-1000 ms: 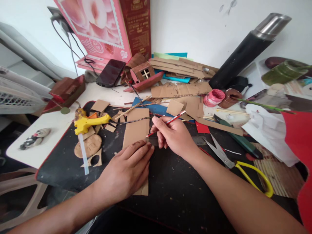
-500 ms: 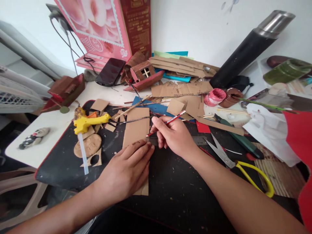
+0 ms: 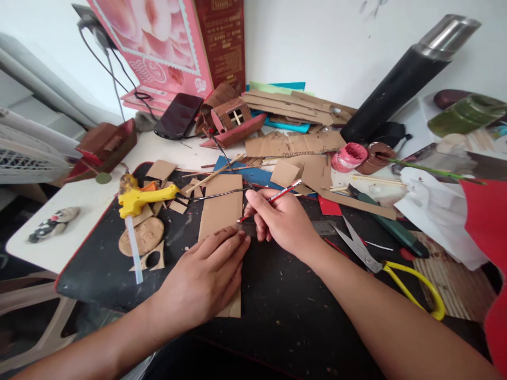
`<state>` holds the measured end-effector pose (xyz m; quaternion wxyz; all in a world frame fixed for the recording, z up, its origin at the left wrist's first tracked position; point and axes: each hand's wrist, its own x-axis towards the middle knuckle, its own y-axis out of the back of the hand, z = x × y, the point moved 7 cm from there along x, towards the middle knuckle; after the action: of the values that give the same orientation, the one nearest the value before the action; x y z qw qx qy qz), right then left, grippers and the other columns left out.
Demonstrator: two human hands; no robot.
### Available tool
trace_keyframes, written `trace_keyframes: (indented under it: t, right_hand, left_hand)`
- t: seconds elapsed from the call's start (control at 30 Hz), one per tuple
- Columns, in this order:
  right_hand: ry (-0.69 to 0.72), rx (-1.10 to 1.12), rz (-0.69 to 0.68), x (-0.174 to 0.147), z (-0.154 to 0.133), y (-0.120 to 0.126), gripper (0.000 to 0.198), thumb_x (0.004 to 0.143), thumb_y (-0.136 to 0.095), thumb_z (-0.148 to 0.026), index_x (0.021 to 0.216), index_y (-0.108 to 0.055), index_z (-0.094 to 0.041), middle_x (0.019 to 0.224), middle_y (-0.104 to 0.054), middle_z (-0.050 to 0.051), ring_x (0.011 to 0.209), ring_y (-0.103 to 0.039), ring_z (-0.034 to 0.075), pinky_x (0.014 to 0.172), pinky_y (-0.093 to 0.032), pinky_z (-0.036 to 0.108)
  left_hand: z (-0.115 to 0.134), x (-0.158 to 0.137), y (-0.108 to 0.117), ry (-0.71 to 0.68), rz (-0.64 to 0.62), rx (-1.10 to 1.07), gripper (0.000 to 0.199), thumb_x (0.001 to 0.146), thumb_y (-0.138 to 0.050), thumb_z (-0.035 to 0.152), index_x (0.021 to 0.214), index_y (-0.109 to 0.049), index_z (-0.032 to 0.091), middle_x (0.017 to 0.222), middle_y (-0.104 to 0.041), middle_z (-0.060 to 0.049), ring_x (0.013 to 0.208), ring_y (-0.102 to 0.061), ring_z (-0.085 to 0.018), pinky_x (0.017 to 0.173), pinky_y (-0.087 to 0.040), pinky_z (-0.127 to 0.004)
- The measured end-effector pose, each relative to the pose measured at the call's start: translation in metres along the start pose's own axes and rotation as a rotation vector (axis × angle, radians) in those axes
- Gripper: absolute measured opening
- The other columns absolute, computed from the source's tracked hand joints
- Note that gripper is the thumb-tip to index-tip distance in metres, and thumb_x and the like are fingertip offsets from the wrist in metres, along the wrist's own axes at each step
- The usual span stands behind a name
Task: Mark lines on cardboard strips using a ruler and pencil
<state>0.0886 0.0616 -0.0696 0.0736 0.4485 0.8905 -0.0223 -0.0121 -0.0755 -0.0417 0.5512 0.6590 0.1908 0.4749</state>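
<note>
My left hand lies flat on a strip of brown cardboard, its fingers stretched out and close together. By its fingertips is one end of a ruler, which runs under my right hand and shows again beyond it. My right hand is closed round a red pencil, the tip pointing down at the cardboard's right edge beside the ruler. Right of that hand lie scissors with yellow handles, blades apart. A yellow glue gun with a glue stick rests to the left, above a round cardboard disc.
Cardboard scraps and sticks crowd the back. Two brown and red model boats stand there with a phone. On the right are paint pots, a green utility knife and a black flask. A black mat covers the table's front.
</note>
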Motion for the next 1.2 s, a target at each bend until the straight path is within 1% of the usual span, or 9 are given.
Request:
trace_keyframes:
  t: [0.27, 0.47, 0.67, 0.8, 1.03, 1.2]
  right_hand:
    - [-0.018, 0.038, -0.002, 0.0003, 0.0013, -0.0002, 0.045, 0.110, -0.059, -0.056, 0.081, -0.068, -0.022, 0.047, -0.058, -0.006, 0.039, -0.056, 0.011, 0.042, -0.040, 0.023]
    - [-0.012, 0.020, 0.003, -0.0003, 0.0009, 0.0000, 0.046, 0.111, -0.059, -0.055, 0.081, -0.068, -0.022, 0.048, -0.059, -0.006, 0.040, -0.058, 0.011, 0.044, -0.042, 0.023]
    - [-0.001, -0.007, 0.008, -0.0002, -0.0005, 0.0005, 0.047, 0.111, -0.059, -0.058, 0.081, -0.068, -0.022, 0.049, -0.059, -0.006, 0.041, -0.059, 0.012, 0.045, -0.043, 0.024]
    - [0.001, -0.023, 0.003, -0.0009, -0.0001, 0.0004, 0.047, 0.111, -0.058, -0.056, 0.080, -0.067, -0.023, 0.048, -0.059, -0.005, 0.041, -0.058, 0.012, 0.046, -0.044, 0.024]
    - [-0.005, 0.022, 0.018, -0.0005, 0.0015, 0.0004, 0.049, 0.110, -0.061, -0.061, 0.082, -0.069, -0.022, 0.049, -0.058, -0.006, 0.040, -0.057, 0.012, 0.044, -0.042, 0.023]
    - [-0.016, 0.022, 0.016, -0.0002, 0.0017, 0.0002, 0.048, 0.110, -0.061, -0.060, 0.082, -0.069, -0.022, 0.048, -0.058, -0.006, 0.040, -0.057, 0.011, 0.044, -0.042, 0.023]
  left_hand:
    - [-0.0006, -0.0014, -0.0010, 0.000, -0.011, -0.020, 0.036, 0.110, -0.053, 0.015, 0.140, -0.070, 0.004, 0.133, -0.078, -0.015, 0.133, -0.071, -0.032, 0.110, -0.065, -0.043]
    - [-0.0012, -0.0034, -0.0025, 0.010, -0.017, -0.035, 0.039, 0.107, -0.057, 0.015, 0.142, -0.069, 0.004, 0.134, -0.078, -0.016, 0.134, -0.070, -0.032, 0.111, -0.065, -0.044]
    - [-0.0011, -0.0036, -0.0028, 0.013, -0.019, -0.031, 0.039, 0.108, -0.055, 0.016, 0.143, -0.069, 0.005, 0.134, -0.078, -0.016, 0.135, -0.070, -0.032, 0.112, -0.065, -0.044]
    - [-0.0008, -0.0023, -0.0017, 0.010, -0.015, -0.025, 0.037, 0.109, -0.055, 0.016, 0.141, -0.069, 0.004, 0.132, -0.079, -0.015, 0.132, -0.071, -0.032, 0.110, -0.065, -0.044]
    - [-0.0002, -0.0024, -0.0024, 0.005, -0.023, -0.015, 0.037, 0.109, -0.055, 0.015, 0.141, -0.069, 0.003, 0.133, -0.078, -0.016, 0.134, -0.070, -0.033, 0.110, -0.065, -0.045]
    - [-0.0010, -0.0031, -0.0025, 0.016, -0.021, -0.028, 0.039, 0.108, -0.056, 0.016, 0.143, -0.069, 0.005, 0.133, -0.079, -0.016, 0.133, -0.072, -0.032, 0.109, -0.066, -0.045]
